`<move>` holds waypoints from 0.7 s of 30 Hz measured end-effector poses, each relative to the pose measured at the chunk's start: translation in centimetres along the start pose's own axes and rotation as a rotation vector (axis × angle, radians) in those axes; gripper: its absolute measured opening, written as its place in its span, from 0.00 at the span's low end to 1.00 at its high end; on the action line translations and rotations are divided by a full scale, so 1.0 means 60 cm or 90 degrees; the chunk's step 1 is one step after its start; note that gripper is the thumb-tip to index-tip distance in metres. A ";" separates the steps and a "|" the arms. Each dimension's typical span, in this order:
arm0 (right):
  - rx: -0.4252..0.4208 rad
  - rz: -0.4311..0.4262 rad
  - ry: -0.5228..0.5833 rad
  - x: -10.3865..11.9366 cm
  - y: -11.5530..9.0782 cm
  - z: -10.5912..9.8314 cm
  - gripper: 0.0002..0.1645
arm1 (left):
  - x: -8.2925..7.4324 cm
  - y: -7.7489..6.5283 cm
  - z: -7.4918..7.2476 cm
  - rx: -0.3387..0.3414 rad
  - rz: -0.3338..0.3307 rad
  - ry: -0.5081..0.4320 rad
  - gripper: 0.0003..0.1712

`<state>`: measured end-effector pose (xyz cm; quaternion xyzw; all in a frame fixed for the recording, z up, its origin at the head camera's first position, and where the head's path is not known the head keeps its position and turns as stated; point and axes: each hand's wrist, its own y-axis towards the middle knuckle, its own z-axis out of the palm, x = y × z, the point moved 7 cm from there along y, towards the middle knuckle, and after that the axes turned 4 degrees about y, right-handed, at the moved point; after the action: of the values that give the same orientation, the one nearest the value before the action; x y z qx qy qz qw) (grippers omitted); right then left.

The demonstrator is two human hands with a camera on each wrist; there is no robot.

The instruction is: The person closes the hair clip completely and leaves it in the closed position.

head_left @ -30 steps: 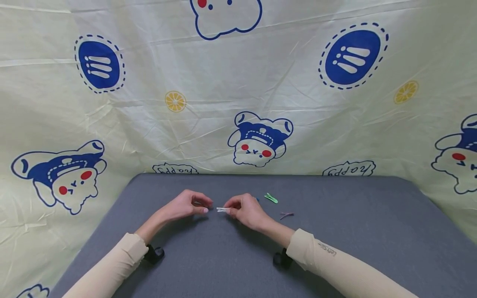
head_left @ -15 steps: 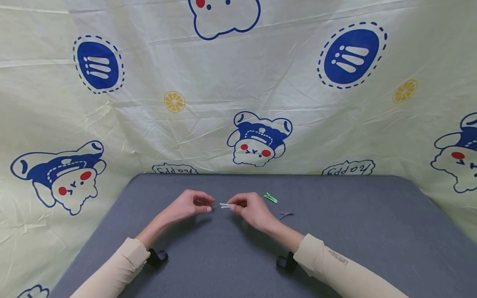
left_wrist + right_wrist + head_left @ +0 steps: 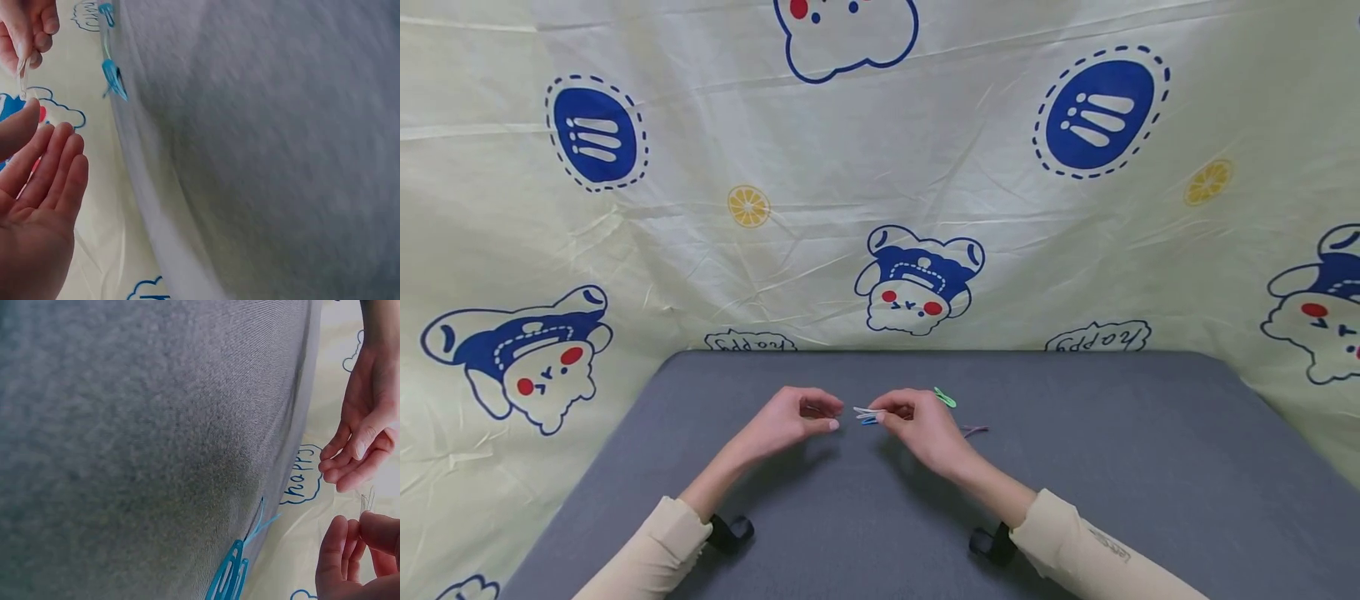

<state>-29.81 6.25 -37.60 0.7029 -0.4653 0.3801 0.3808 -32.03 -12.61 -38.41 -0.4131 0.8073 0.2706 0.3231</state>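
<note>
My right hand pinches a white snap hair clip between thumb and fingertips. The clip points left toward my left hand. Its two prongs look spread apart in the right wrist view, where the clip appears pale. My left hand is held just to the left, fingers gently bent, holding nothing; in the left wrist view its palm shows. Directly below the white clip a blue hair clip shows in the head view. Part of the white clip is hidden by my right fingers.
A green hair clip lies on the grey table behind my right hand. Partly covered by that hand, a purple clip lies to its right. A printed curtain hangs behind the table's far edge.
Both hands have shifted slightly to the right, the white clip moving with my right hand. The blue clip beneath it has come into view. The purple clip is now partly covered.
</note>
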 end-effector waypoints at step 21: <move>-0.069 -0.009 0.066 0.023 -0.058 -0.050 0.08 | -0.078 -0.008 0.027 -0.035 0.006 -0.020 0.14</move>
<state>-26.68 9.41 -35.74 0.6638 -0.4597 0.3875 0.4448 -29.04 -9.44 -36.06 -0.4139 0.7962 0.3005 0.3231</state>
